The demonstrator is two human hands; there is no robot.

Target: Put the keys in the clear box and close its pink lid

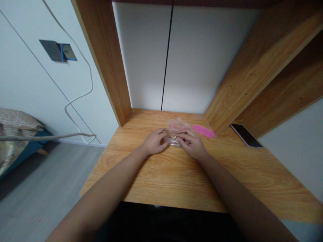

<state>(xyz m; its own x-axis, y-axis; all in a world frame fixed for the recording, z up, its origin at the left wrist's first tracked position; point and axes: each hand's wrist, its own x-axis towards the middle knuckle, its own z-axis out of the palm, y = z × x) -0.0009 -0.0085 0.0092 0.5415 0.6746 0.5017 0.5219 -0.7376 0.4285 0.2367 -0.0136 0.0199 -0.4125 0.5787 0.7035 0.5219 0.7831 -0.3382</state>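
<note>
A small clear plastic case (174, 144) sits on the wooden desk with its lid (178, 123) tipped back, away from me. Small light-coloured pieces (174, 137) lie inside; they are too small to name. My left hand (155, 142) curls around the case's left side, thumb at the near edge and fingers at the far edge. Over the right part of the case is my right hand (192, 144), its thumb and fingers drawn together among the contents. Whatever it pinches is hidden. Just beyond that hand lies a flat pink oval piece (203, 131).
A dark-screened phone (246, 135) lies at the right of the desk (174, 178), beside an upright wooden panel (234, 84). Another panel (106, 60) rises at the left. A pale cable (92, 80) hangs along the wall past an open socket box (68, 52).
</note>
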